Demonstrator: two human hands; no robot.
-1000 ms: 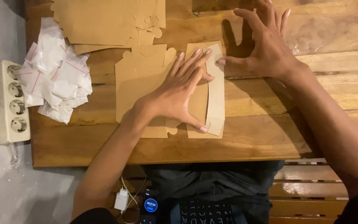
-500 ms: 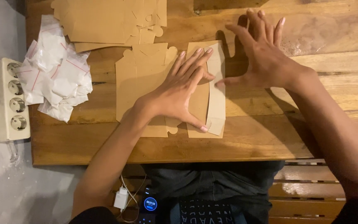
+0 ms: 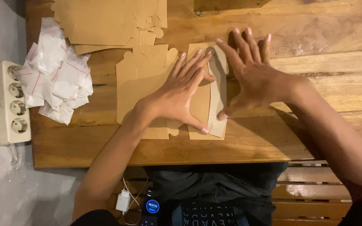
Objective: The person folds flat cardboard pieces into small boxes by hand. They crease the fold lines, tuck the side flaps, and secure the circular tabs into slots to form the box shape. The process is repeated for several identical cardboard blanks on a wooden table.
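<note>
Both hands (image 3: 181,94) (image 3: 252,75) press cardboard cutout (image 3: 143,79); white bags (image 3: 57,83) lie left.

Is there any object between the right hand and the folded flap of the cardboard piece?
Nothing visible is. The right hand is spread at the flap of the cardboard piece, its thumb at the flap's lower edge. The left hand lies flat on the piece beside the flap, not between them.

Cardboard cutout (image 3: 143,79) right of bags (image 3: 57,83)
</note>
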